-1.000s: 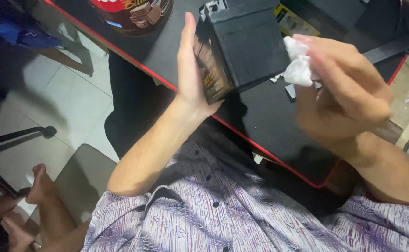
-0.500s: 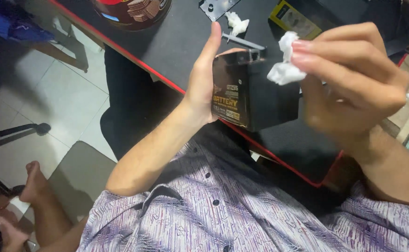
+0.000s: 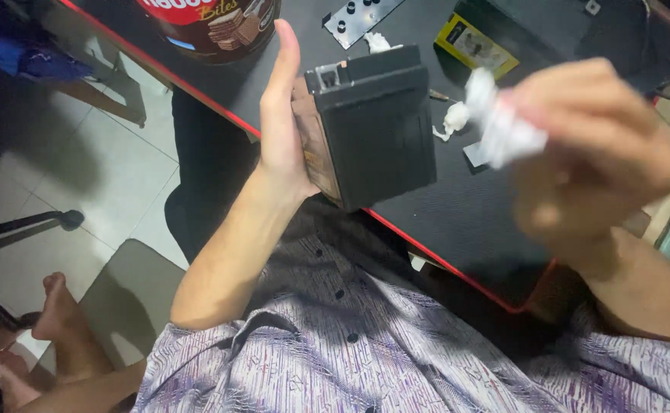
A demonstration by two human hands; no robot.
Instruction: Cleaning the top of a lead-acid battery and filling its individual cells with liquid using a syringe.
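Nearest to us, our right hand was blurred in motion, its grip pinched shut on a crumpled white tissue held just to the right of the battery. How tightly the fingers met we could not tell through the blur. Across from it, our left hand stood upright with the palm flat against the labelled side of a black box-shaped battery; that grip was clamped on the battery, thumb hidden behind it, holding it tilted above the near edge of the counter. We judged the wiping to be under way and unfinished: the tissue hung apart from the casing, not touching it. Beyond the held battery, used wads of tissue lay on the black counter, with a perforated metal plate, a yellow-and-black packet and a round snack tin farther off.
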